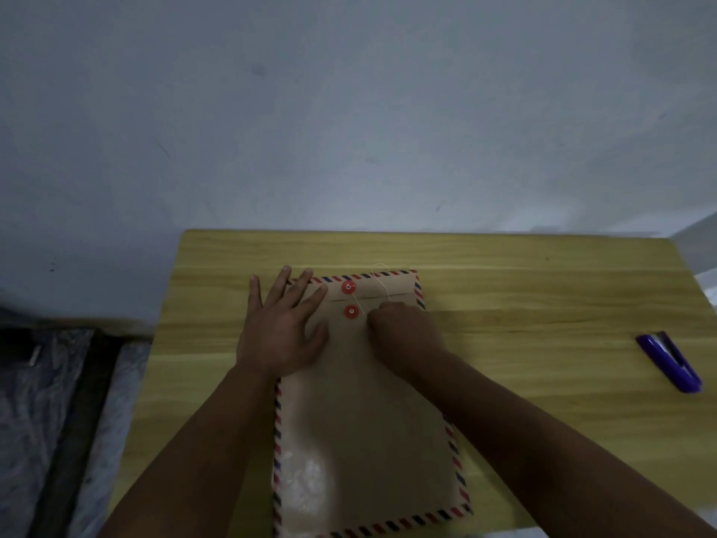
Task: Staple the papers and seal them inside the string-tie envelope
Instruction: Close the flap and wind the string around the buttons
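envelope (364, 413) flat on desk (543, 297), flap shut, under both hands | right hand (403, 332) fingers curled, pinching string (382, 283) just right of lower button (351, 312) | left hand (281, 328) fingers spread, pressing envelope left of upper button (348, 287) | stapler (669, 361) well right of fingers

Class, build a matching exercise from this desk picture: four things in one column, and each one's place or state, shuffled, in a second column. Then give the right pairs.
Things
1. left hand
2. right hand
3. stapler
4. upper red button

States
A. lies alone on the table's right side
B. pressed flat on the envelope
C. sits on the closed flap
D. pinches the string

Pairs: 1-B, 2-D, 3-A, 4-C
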{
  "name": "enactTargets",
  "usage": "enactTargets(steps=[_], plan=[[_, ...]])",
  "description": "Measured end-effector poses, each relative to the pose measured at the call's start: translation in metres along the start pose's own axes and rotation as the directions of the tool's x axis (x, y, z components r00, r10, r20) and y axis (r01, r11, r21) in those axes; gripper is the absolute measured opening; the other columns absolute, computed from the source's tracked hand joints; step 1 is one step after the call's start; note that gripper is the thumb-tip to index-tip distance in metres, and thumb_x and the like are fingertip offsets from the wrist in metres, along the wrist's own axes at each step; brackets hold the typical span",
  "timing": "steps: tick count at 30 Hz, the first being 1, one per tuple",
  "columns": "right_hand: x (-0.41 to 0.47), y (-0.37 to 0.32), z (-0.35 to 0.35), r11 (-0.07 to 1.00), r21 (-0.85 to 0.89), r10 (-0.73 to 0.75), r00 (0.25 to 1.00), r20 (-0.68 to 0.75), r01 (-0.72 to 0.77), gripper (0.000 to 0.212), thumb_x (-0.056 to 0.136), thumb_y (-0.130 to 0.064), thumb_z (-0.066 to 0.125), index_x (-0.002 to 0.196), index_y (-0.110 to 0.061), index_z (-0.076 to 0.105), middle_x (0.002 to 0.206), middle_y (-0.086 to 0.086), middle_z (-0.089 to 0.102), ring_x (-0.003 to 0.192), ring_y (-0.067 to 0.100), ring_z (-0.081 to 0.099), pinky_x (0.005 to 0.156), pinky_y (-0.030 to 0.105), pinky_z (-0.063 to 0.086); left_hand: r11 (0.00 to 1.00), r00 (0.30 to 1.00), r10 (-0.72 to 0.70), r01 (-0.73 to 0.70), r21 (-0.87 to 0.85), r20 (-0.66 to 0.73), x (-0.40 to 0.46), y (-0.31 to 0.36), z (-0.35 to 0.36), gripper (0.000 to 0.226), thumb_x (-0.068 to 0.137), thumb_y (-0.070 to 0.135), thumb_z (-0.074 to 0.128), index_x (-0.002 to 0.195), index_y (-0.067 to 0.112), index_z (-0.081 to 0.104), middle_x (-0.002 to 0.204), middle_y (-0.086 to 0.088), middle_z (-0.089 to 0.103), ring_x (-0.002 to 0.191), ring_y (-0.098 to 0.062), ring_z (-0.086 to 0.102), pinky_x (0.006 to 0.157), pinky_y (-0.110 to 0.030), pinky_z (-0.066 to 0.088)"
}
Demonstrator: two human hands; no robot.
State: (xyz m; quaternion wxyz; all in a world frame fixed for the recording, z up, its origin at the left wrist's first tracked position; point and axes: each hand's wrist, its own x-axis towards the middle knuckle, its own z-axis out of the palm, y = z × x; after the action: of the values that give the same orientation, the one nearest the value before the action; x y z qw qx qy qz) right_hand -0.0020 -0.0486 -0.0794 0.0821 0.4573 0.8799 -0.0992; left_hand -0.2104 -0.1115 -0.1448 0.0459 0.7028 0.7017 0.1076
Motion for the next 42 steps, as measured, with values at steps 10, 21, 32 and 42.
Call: enactTargets(steps=[10,21,32,42], plan=[[0.014,-0.021,0.004,0.983,0.169,0.066,0.998,0.006,-0.066,0.019,0.100,-0.025,0.054,0.107,-0.018,0.071,0.100,0.002,0.069,0.080,0.013,0.059,0.077,0.028,0.052,1.000,0.999,-0.007,0.007,-0.005,-0.050,-0.001,-0.001,0.003,0.064,0.092,0.062,0.040,0.150,0.035,0.046,0.166,0.001,0.031,0.157,-0.029,0.015,0.120,-0.070,0.007],[0.054,-0.028,-0.019,0.994,0.092,-0.056,0.997,0.052,0.051,0.021,0.101,-0.024,0.049,0.111,-0.016,0.066,0.110,0.005,0.068,0.099,0.022,0.063,0.078,0.034,0.047,1.000,1.000,0.014,-0.015,-0.012,-0.028,-0.001,-0.001,0.002,0.064,0.092,0.061,0.041,0.150,0.035,0.044,0.167,-0.001,0.027,0.157,-0.033,0.013,0.118,-0.072,0.007],[0.082,0.013,-0.033,0.968,0.129,0.208,0.976,0.064,-0.215,0.016,0.091,-0.024,0.056,0.095,-0.014,0.068,0.097,0.006,0.068,0.088,0.026,0.065,0.077,0.041,0.059,1.000,1.000,0.002,-0.002,0.002,-0.011,0.000,0.000,-0.003,0.063,0.094,0.062,0.038,0.151,0.037,0.042,0.167,-0.001,0.028,0.158,-0.031,0.011,0.119,-0.071,0.007],[0.111,-0.013,-0.040,0.997,-0.011,0.077,0.995,0.065,-0.076,0.015,0.093,-0.014,0.058,0.105,-0.008,0.062,0.106,0.011,0.066,0.096,0.032,0.064,0.068,0.035,0.043,1.000,1.000,0.008,-0.008,-0.016,-0.004,0.001,-0.001,-0.002,0.064,0.095,0.062,0.041,0.153,0.035,0.041,0.168,0.002,0.026,0.158,-0.028,0.009,0.120,-0.070,0.005]])
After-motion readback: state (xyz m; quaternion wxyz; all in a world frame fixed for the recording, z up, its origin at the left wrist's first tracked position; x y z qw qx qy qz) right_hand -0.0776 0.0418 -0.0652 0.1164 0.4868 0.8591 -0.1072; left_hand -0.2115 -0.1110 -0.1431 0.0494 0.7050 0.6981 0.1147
